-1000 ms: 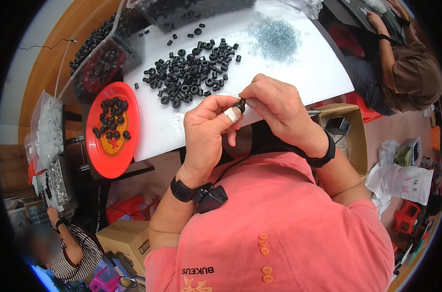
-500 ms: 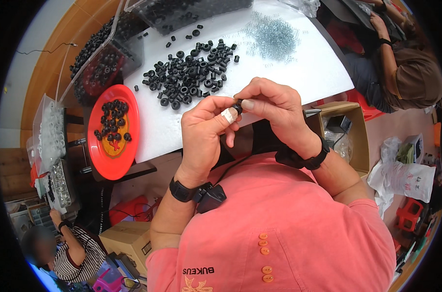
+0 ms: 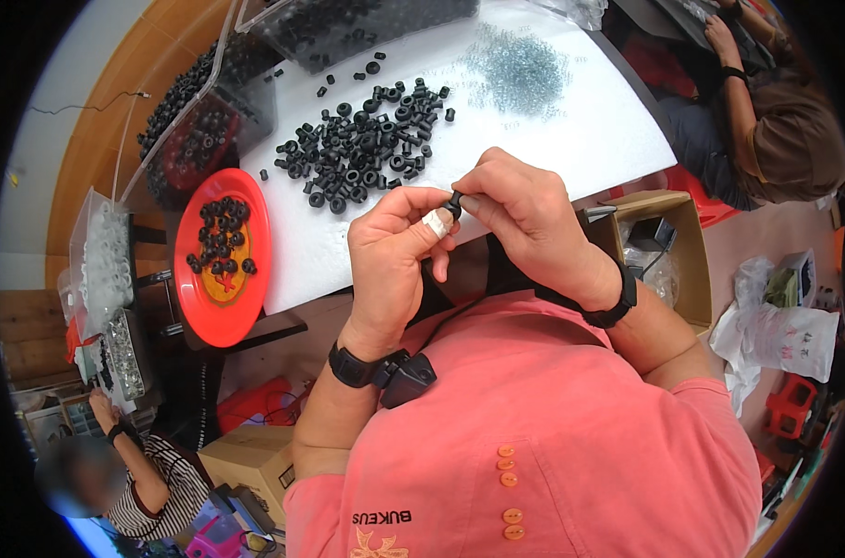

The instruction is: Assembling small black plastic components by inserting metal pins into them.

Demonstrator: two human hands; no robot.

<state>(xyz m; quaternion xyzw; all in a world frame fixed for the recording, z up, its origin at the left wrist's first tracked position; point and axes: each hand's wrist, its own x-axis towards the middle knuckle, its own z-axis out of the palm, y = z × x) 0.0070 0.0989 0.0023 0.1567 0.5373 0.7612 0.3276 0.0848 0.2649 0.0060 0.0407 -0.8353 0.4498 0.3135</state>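
Close to the table's front edge, my left hand (image 3: 385, 256) pinches a small black spool-shaped part (image 3: 453, 204) between thumb and index finger. White tape wraps the left thumb. My right hand (image 3: 532, 219) grips the same part from the other side, thumb and fingertips pressed on it. Fingers cover much of the part, so its details are hidden. Just beyond my hands lies a loose pile of small black parts (image 3: 362, 149), some ring-like, some spool-shaped. A red plate (image 3: 194, 312) to the left carries several rounded black pieces (image 3: 223, 228).
Small coil springs (image 3: 520, 70) are heaped on the white tabletop (image 3: 618, 139) at the back right. Clear bins (image 3: 255, 65) of black parts stand at the back and left. A cardboard box (image 3: 692, 270) is on the right. People sit at lower left (image 3: 153, 474) and upper right (image 3: 785, 139).
My right fingertips have shifted slightly on the black part, and more of it shows between the hands. The left hand keeps its pinch.
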